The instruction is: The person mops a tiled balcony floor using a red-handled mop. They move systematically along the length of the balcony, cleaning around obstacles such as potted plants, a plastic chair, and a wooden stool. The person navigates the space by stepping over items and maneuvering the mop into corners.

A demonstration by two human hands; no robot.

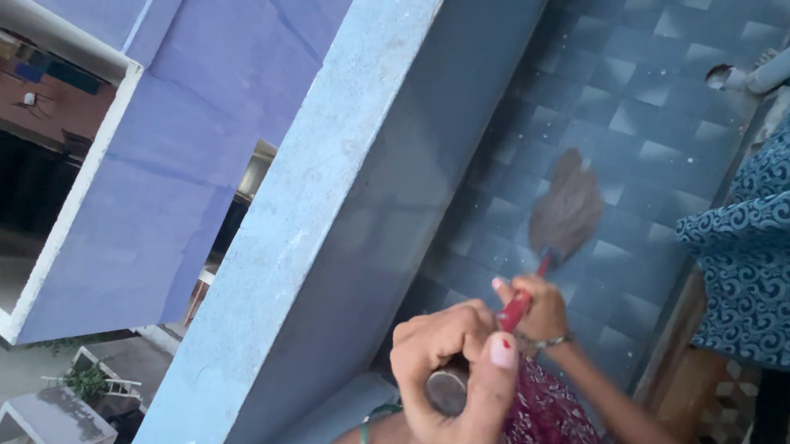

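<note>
Both hands on a broom, seen from above on a balcony. Left hand [453, 384] nearest cam, fingers [434, 331] curled tight together round top end of handle [446, 388], thumb w/ pale nail pressed down over it; grey round butt of handle pokes out just below thumb. Green bangle at wrist. Right hand [537, 308] farther down, fingers clamped on red part of handle [516, 310], bracelet at wrist. Beyond right fingertips: brush head [565, 211], brownish, blurred, on or just over grey tiled floor [644, 110] — contact can't tell. Left of both sets of fingers: pale blue parapet wall [319, 245], close by. Right of fingers, apart: blue patterned cloth [773, 248]. Below hands: maroon patterned garment [551, 437].
</note>
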